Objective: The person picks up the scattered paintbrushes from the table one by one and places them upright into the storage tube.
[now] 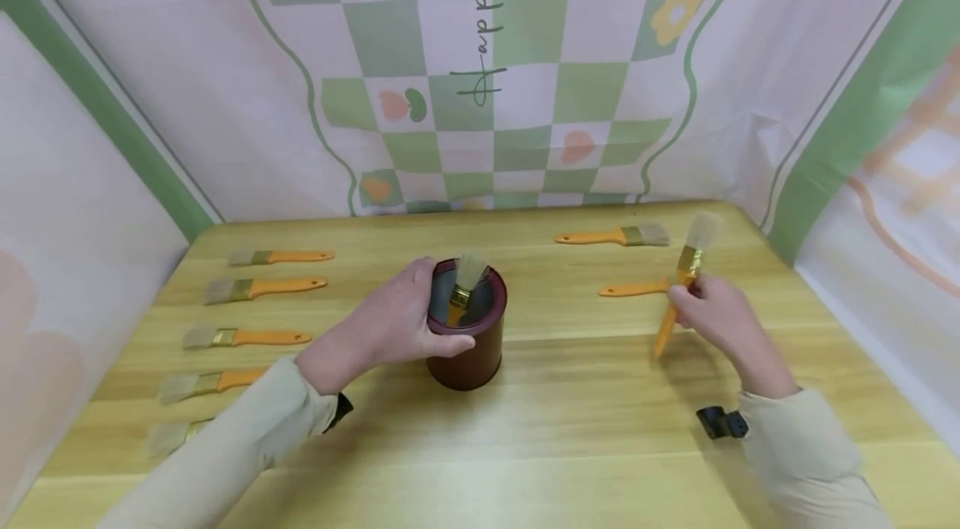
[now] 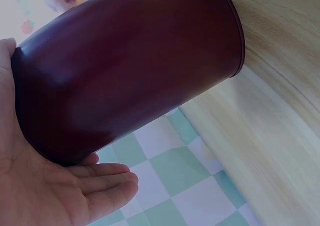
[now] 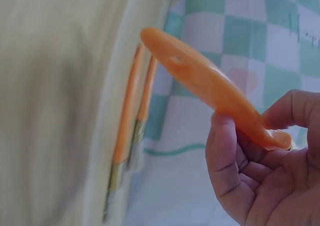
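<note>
A dark red round can stands on the table with one paintbrush inside, bristles up above the rim. My left hand holds the can from its left side near the rim, thumb toward me and fingers at the far side. In the left wrist view the can's wall lies against the palm. Over the table's right side, my right hand pinches a second paintbrush between thumb and fingers, bristles up. Its orange handle slants out of the grip in the right wrist view.
At the right lie two more paintbrushes, the rear brush and a nearer brush partly behind my right hand. Several paintbrushes lie in a column at the left, among them one brush; my left sleeve covers part of the nearest. A patterned curtain hangs behind.
</note>
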The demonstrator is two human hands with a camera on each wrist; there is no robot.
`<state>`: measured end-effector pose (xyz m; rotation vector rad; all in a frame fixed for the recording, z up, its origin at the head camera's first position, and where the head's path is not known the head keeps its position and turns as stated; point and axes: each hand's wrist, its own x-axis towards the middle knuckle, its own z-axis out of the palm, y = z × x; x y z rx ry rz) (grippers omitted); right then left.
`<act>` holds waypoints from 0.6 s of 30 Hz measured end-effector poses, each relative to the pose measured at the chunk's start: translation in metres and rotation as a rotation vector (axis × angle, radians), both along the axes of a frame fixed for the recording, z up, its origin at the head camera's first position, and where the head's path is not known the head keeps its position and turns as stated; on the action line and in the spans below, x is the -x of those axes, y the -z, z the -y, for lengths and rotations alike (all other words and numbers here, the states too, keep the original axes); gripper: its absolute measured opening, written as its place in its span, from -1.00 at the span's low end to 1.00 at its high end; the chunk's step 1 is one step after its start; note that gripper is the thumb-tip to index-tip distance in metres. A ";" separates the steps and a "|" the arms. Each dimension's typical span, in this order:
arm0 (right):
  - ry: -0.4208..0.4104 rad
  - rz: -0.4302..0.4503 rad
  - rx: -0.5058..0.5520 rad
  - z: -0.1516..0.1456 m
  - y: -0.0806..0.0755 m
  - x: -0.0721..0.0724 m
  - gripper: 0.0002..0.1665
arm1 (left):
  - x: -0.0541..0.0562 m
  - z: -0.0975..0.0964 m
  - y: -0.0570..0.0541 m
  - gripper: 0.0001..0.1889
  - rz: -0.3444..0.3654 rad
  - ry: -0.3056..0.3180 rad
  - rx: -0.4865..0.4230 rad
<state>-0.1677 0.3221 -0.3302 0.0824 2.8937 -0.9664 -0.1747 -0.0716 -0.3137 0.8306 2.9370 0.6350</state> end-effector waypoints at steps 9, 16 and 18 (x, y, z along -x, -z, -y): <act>-0.012 -0.090 0.057 0.032 -0.013 0.003 -0.58 | 0.000 0.000 0.000 -0.03 0.005 0.005 -0.017; -0.095 -0.116 0.135 0.058 -0.018 0.004 -0.62 | 0.000 0.000 0.001 -0.03 -0.004 0.008 -0.005; -0.117 -0.140 0.147 0.065 -0.022 0.004 -0.63 | 0.000 0.000 0.001 -0.04 0.000 0.006 -0.012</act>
